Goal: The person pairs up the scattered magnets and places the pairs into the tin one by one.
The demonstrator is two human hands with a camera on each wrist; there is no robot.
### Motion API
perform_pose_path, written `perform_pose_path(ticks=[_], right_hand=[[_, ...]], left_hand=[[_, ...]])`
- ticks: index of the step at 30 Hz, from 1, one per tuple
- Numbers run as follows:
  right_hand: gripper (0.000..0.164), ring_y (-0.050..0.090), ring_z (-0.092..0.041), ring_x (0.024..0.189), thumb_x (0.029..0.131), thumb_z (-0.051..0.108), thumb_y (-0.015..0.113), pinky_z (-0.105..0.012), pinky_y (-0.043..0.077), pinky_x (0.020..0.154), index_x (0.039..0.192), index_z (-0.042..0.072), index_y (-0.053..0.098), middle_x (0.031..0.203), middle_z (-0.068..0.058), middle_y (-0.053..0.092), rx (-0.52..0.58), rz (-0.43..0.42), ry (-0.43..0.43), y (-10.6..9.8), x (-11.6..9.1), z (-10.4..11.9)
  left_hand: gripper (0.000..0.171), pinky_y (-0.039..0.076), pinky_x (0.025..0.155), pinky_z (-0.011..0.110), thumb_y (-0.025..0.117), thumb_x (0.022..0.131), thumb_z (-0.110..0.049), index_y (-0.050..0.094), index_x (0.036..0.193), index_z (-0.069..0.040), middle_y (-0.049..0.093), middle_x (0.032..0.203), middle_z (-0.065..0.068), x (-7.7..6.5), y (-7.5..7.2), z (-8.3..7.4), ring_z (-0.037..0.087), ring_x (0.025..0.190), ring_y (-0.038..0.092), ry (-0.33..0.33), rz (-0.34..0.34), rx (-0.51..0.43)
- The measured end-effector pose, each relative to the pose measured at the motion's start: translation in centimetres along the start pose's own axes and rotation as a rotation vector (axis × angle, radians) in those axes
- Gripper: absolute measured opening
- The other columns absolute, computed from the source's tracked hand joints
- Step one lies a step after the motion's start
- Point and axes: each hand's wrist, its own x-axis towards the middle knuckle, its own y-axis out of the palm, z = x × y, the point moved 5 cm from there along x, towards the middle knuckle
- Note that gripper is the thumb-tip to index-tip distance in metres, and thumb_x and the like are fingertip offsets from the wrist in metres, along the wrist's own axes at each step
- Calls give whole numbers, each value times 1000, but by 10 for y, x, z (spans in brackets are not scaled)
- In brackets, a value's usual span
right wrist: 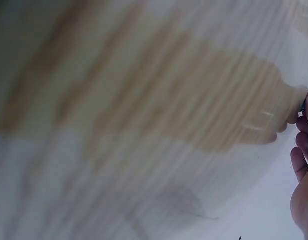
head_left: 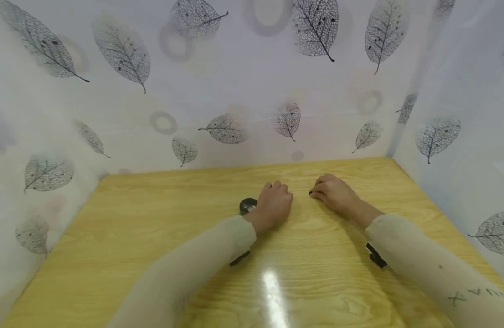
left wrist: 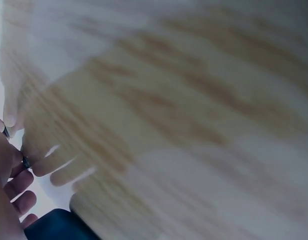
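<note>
My left hand (head_left: 274, 200) is over the far middle of the table, its fingers curled. In the left wrist view its fingertips pinch a small dark piece (left wrist: 26, 162), largely hidden by the fingers. A short gap to the right, my right hand (head_left: 336, 193) pinches another small dark piece (head_left: 311, 193) between thumb and forefinger. The right wrist view also catches a sliver of this piece (right wrist: 303, 106). Both pieces are too small to tell their kind. Close beside the left wrist sits a round, glossy black object (head_left: 248, 206), partly covered by that wrist.
The light wood table (head_left: 153, 237) reflects the hands and a bright glare streak. Leaf-patterned white sheeting (head_left: 244, 82) stands along the back and both sides. Black wrist-worn devices show below the left cuff and the right cuff (head_left: 309, 269).
</note>
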Motion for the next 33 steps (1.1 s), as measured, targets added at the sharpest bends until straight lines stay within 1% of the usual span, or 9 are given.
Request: perform_pose_path(ticks=[4,9,15,19,22,27,29,33], right_hand=[[11,60,-28,91,89,13,74,-43,52,83,93,4,78,90,-8,68,-10,7,-11,1,1,2],[12,60,-27,91,90,15,73,-42,53,84,94,5,78,92,-9,68,-13,24,-4,2,3,2],[13,60,-26,92,91,16,72,-41,52,84,95,5,78,93,-8,68,-13,30,4,4,2,0],[13,60,-25,92,91,16,72,-41,52,83,95,5,78,93,-7,68,-12,39,20,6,1,0],[10,60,-24,89,89,13,74,-40,53,81,93,5,78,91,-6,68,-4,19,-28,5,2,5],[5,59,-23,83,86,8,76,-39,51,77,89,4,78,87,-6,67,14,-36,-174,4,7,19],[5,58,-22,82,86,9,76,-38,51,76,88,4,78,86,-5,66,14,-44,-192,4,10,23],[6,57,-21,82,87,10,76,-37,50,76,88,5,78,86,-4,66,6,-40,-181,5,13,24]], left_hand=[[27,45,88,38,47,104,-24,71,114,-18,65,108,-1,-1,-1,3,18,97,53,-13,-2,-10],[29,45,88,39,45,106,-30,71,115,-20,63,107,-2,-2,0,5,17,95,52,-40,-4,-36],[27,45,87,38,46,106,-28,71,113,-20,63,105,-2,-1,2,3,18,93,51,-30,-2,-10],[24,45,87,38,49,105,-26,72,112,-20,62,104,-2,0,4,2,17,92,50,-24,-7,-11],[23,45,84,37,51,104,-24,73,109,-20,63,102,-2,-1,4,2,17,90,51,-19,-24,-14],[25,45,83,37,49,105,-25,74,109,-22,63,101,-3,-1,3,2,17,89,51,-15,-43,-4],[26,45,84,37,48,106,-26,73,111,-22,63,103,-3,0,3,2,17,90,51,-14,-40,-9],[27,45,86,37,47,106,-27,73,114,-23,63,107,-2,0,2,2,17,94,52,-13,-39,-19]])
